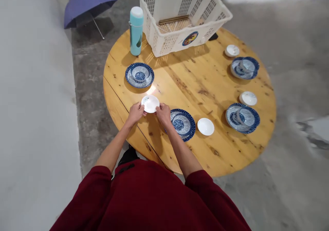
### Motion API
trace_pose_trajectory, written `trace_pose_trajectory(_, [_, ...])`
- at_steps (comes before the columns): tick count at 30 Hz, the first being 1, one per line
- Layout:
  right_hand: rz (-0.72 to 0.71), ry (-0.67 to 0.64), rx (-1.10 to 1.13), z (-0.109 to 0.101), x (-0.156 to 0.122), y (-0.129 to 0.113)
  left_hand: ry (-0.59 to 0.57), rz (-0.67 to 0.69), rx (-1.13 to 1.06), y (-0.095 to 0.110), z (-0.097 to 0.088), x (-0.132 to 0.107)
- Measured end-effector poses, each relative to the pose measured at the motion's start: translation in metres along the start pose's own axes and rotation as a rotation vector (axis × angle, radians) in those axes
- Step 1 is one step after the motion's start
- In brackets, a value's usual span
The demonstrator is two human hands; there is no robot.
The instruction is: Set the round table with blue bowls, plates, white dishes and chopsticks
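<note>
Between my two hands is a small white dish point(150, 103), gripped at opposite edges above the near left part of the table. My left hand point(136, 112) pinches its left rim, and my right hand point(163, 113) pinches the right rim. Just beyond it sits a blue-patterned plate point(151, 82) with a matching bowl point(140, 74) in it. Partly behind my right forearm lies another blue plate point(192, 126) holding a bowl point(179, 124). A white dish point(205, 126) rests to the right of that plate.
A white plastic basket point(177, 40) with sticks inside stands at the table's back, beside a turquoise bottle point(136, 32). On the right are two more blue plate-and-bowl sets, each near a small white dish point(248, 98). A purple umbrella point(87, 4) lies open on the floor.
</note>
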State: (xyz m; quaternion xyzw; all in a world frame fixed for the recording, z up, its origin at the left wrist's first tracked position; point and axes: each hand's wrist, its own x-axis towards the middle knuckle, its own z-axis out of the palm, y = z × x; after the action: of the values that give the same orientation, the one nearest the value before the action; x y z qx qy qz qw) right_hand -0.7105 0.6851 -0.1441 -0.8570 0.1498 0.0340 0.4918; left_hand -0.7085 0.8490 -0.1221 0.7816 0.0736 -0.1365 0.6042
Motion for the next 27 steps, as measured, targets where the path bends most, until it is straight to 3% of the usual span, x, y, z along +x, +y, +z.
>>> trace_pose_trajectory(4, [0.142,0.065,0.015,0.014,0.026,0.002,-0.053,-0.059,0.051,-0.003,0.003,0.035])
trace_pose_trajectory(9, [0.249,0.115,0.002,0.021,0.039,0.006,-0.075,-0.095,0.114,-0.002,0.007,0.059])
trace_pose_trajectory(19, [0.246,0.131,-0.025,0.024,0.048,0.007,-0.088,-0.066,0.241,-0.001,0.004,0.077])
trace_pose_trajectory(27, [0.232,0.095,-0.011,0.024,0.049,0.003,-0.062,-0.047,0.213,-0.009,0.0,0.086])
